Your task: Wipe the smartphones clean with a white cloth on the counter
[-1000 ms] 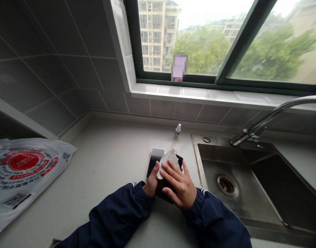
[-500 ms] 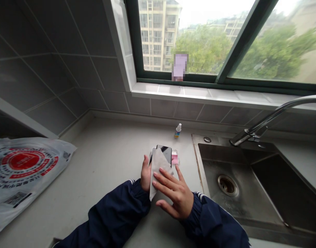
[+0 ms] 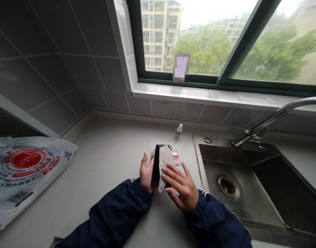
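a printed plastic bag (image 3: 27, 172) is lying on the counter (image 3: 108, 155) at far left. further right, the left hand (image 3: 147, 172) is cradling the black phone (image 3: 156, 170) from its left side, thumb standing apart, fingers hiding beneath, so how firmly they are closing cannot be told. a light-edged device (image 3: 153, 152) is peeking out just behind. the pale cloth (image 3: 165, 162) is covering most of the phone's face; a pink item (image 3: 176, 159) and, beyond it, the spray bottle (image 3: 178, 132) are showing past its right. the right hand (image 3: 183, 187) is lying on the cloth, fingers straight and spread apart. good wiping is likely calling for a steady palm below, even pressure above, and strokes reaching the bare left strip.
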`<state>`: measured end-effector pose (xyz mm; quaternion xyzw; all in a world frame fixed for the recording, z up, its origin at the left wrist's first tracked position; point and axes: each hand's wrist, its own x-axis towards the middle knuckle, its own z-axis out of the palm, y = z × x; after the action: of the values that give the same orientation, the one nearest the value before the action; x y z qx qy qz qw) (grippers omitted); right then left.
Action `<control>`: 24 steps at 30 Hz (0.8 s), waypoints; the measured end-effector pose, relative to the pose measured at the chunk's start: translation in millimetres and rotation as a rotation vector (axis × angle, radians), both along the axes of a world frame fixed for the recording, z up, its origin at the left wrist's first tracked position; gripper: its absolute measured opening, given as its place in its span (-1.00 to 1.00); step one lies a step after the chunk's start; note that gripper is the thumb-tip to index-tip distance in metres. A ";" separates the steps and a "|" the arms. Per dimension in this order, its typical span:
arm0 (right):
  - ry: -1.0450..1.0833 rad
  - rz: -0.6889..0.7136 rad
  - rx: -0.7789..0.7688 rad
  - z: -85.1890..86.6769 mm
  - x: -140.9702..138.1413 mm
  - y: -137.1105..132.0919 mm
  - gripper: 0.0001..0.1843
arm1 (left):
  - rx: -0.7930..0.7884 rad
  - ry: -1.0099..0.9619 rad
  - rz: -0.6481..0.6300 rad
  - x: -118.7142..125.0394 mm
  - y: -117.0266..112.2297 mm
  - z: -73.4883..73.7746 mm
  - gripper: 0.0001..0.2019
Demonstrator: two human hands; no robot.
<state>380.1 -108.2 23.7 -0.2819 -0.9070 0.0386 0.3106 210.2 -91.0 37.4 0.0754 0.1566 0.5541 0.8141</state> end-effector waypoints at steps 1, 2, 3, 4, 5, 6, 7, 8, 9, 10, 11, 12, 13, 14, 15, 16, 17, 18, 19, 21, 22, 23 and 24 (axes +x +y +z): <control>-0.008 -0.014 -0.002 -1.1 1.8 2.0 -0.52 | -0.003 -0.004 -0.007 0.9 -0.5 0.4 -0.27; -0.014 -0.031 -0.002 -2.2 3.6 3.9 -0.51 | -0.007 -0.008 -0.017 1.8 -1.1 0.5 -0.28; -0.019 -0.047 -0.002 -3.3 5.4 5.8 -0.51 | -0.009 -0.012 -0.030 2.5 -1.8 0.5 -0.28; -0.023 -0.067 -0.004 -4.3 7.1 7.5 -0.50 | -0.011 -0.016 -0.046 3.2 -2.3 0.3 -0.28; -0.025 -0.086 -0.008 -5.1 8.6 8.9 -0.49 | -0.012 -0.020 -0.066 3.8 -2.9 -0.2 -0.28; -0.021 -0.105 -0.012 -5.7 10.0 10.3 -0.49 | -0.010 -0.023 -0.091 4.2 -3.3 -0.8 -0.28; -0.012 -0.126 -0.015 -6.3 11.2 11.4 -0.48 | -0.008 -0.025 -0.119 4.5 -3.7 -1.6 -0.27; 0.001 -0.149 -0.017 -6.8 12.2 12.4 -0.48 | -0.003 -0.028 -0.142 4.9 -4.1 -2.3 -0.27; 0.016 -0.174 -0.018 -7.3 13.2 13.4 -0.47 | 0.007 -0.032 -0.160 5.1 -4.5 -2.8 -0.28; 0.030 -0.198 -0.021 -7.8 14.0 14.2 -0.47 | 0.019 -0.038 -0.175 5.4 -4.8 -3.2 -0.28; 0.040 -0.222 -0.026 -8.3 14.8 15.1 -0.47 | 0.033 -0.044 -0.191 5.7 -5.2 -3.4 -0.28; 0.046 -0.243 -0.033 -9.0 15.6 15.9 -0.46 | 0.044 -0.047 -0.210 5.8 -5.7 -3.3 -0.29; 0.048 -0.262 -0.042 -9.8 16.3 16.7 -0.46 | 0.052 -0.046 -0.234 5.9 -6.0 -3.1 -0.29; 0.048 -0.279 -0.050 -10.6 17.1 17.5 -0.46 | 0.055 -0.041 -0.263 5.8 -6.4 -2.8 -0.30; 0.047 -0.295 -0.061 -11.5 17.7 18.2 -0.46 | 0.055 -0.032 -0.292 5.6 -6.6 -2.6 -0.30; 0.045 -0.309 -0.072 -12.4 18.3 18.9 -0.45 | 0.055 -0.022 -0.315 5.3 -6.7 -2.5 -0.31; 0.045 -0.319 -0.083 -13.3 18.7 19.6 -0.45 | 0.055 -0.013 -0.334 5.0 -6.7 -2.6 -0.32; 0.045 -0.327 -0.095 -14.2 19.1 20.2 -0.45 | 0.055 -0.006 -0.351 4.6 -6.7 -3.0 -0.33; 0.044 -0.330 -0.107 -15.2 19.4 20.7 -0.44 | 0.055 0.000 -0.368 4.3 -6.5 -3.6 -0.34; 0.050 -0.329 -0.125 -17.2 19.7 21.6 -0.43 | 0.059 0.012 -0.393 4.1 -6.3 -4.9 -0.34; 0.054 -0.326 -0.131 -18.2 19.8 21.9 -0.43 | 0.063 0.020 -0.400 4.3 -6.4 -5.5 -0.33; 0.059 -0.326 -0.137 -19.3 19.7 22.1 -0.43 | 0.070 0.030 -0.399 4.6 -6.7 -5.9 -0.33; 0.064 -0.327 -0.141 -20.3 19.5 22.2 -0.42 | 0.080 0.040 -0.391 5.2 -7.0 -6.1 -0.34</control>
<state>399.7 -86.0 3.4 -0.4454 -0.8337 0.0602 0.3209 215.3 -98.0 31.2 0.1477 0.1329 0.3897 0.8992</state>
